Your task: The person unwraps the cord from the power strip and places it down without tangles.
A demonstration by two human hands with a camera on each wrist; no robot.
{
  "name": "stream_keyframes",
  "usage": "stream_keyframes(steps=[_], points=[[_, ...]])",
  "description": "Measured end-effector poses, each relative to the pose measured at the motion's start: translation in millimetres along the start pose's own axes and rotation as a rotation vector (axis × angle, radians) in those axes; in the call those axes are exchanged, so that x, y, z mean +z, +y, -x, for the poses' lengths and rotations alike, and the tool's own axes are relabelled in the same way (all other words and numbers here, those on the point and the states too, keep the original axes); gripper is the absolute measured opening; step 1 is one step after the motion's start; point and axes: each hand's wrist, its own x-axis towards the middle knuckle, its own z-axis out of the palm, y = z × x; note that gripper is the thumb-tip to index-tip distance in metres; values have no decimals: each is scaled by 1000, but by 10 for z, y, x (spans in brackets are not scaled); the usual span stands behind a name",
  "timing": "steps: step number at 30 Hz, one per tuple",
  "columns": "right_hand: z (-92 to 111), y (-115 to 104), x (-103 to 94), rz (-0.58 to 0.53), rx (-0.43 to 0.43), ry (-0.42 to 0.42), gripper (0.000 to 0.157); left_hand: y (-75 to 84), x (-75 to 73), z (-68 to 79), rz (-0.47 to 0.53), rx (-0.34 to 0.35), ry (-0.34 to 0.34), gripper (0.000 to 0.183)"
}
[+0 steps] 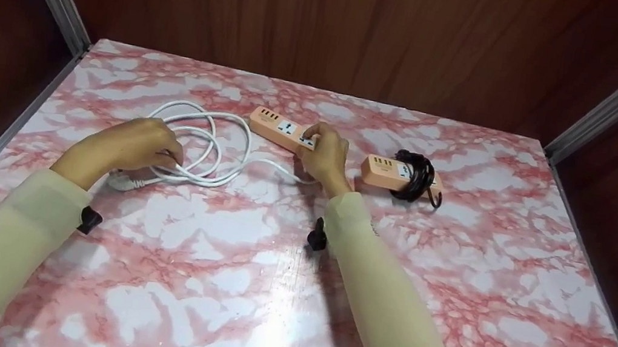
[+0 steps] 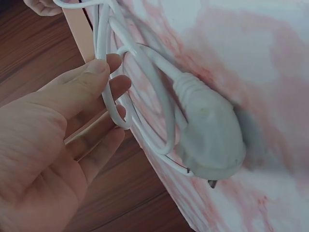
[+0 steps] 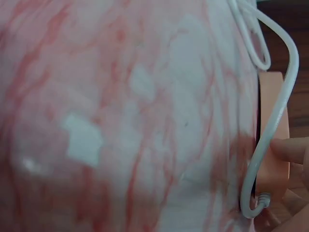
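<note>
My left hand [image 1: 126, 145] pinches a loop of white power cord [image 2: 102, 43] between thumb and fingertips, as the left wrist view shows. Several loose coils of that cord lie to its right on the table. The cord's pale plug [image 2: 212, 128] rests on the tabletop beside the hand. Farther right, my right hand [image 1: 325, 154] grips one end of a peach power strip [image 1: 270, 124], thumb on the near side and fingers over the top. From this gripped end the white cord comes out and curves back toward the coils, seen in the right wrist view.
A second peach power strip [image 1: 380, 178] lies to the right of my right hand, with a black cord [image 1: 420, 181] wound around it. The red-and-white marbled table [image 1: 195, 279] is bounded by dark wood panels [image 1: 319, 22] at the back and both sides.
</note>
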Motion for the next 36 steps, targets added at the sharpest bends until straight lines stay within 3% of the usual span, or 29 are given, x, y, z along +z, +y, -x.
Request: stream_keyframes(steps=[5, 9, 17, 25, 36], points=[[49, -84, -8, 125, 25, 40, 25, -39, 32, 24, 25, -17, -7, 9], [71, -125, 1, 109, 33, 29, 25, -61, 54, 46, 56, -8, -1, 10], [51, -156, 57, -36, -68, -28, 28, -100, 56, 123, 87, -37, -18, 10], [43, -232, 167, -259, -63, -56, 33, -202, 45, 311, 107, -92, -26, 11], [38, -361, 326, -467, 21, -326, 56, -276, 61, 635, 101, -181, -27, 13]])
